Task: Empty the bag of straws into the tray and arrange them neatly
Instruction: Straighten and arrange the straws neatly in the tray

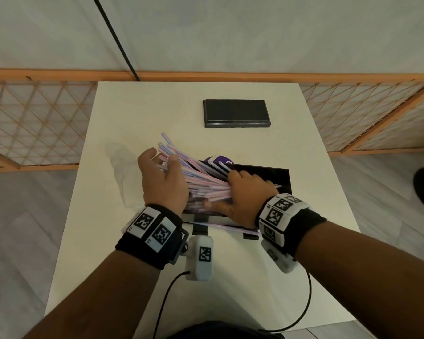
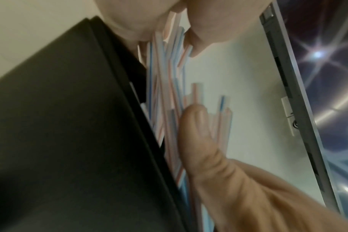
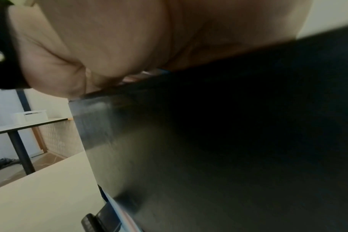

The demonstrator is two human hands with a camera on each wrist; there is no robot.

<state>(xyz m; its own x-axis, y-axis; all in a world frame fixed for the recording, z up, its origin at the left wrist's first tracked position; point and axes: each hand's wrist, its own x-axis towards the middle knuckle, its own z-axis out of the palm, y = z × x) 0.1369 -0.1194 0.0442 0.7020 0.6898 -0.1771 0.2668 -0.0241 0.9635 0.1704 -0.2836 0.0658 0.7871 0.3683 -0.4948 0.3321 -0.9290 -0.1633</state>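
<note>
No legible text or labels

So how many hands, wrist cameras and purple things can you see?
Hands: 2, left hand and right hand, both gripping straws
Wrist cameras: 2
Purple things: 1
Total: 5

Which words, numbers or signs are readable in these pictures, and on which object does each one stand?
No word or number can be read.
Purple object behind the straws: a white mark, mostly hidden, unreadable.
Wristbands on the left hand and right hand: black-and-white square code patterns, no letters.
</note>
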